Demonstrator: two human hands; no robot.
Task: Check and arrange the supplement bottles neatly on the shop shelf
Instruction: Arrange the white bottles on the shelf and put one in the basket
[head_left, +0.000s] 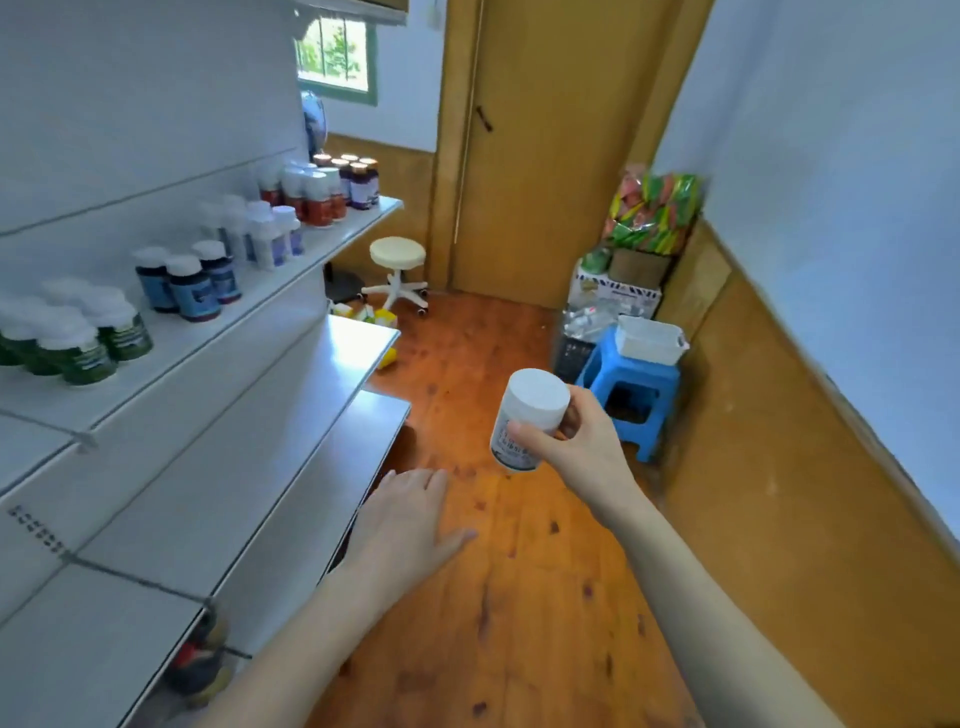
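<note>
Head view. Along the left wall, stepped white shelves (234, 467), smooth and flat. On the upper shelf (332, 236), groups of round supplement bottles (195, 291): green with white caps nearest, then dark blue, white, red-labelled, and dark ones with amber lids at the far end. Past the shelves, a cream round stool (397, 260) on a wheeled base, near a tan wooden door (545, 156). To the right, a blue plastic stool (631, 395) bearing a white basket (649, 340); behind it, boxes and bright packets (654, 213). Underfoot, a glossy orange plank floor (519, 597), marked with dark knots.

Right hand (576, 447) stretched out over the floor, well apart from the shelves, fingers and thumb curled round a white bottle (527, 421): round, flat-capped, with a printed label, tilted with the cap toward the camera. Left hand (405, 525) lower, palm down, fingers straight and loosely spread, holding nothing, just beside the edge of the lowest shelf.
</note>
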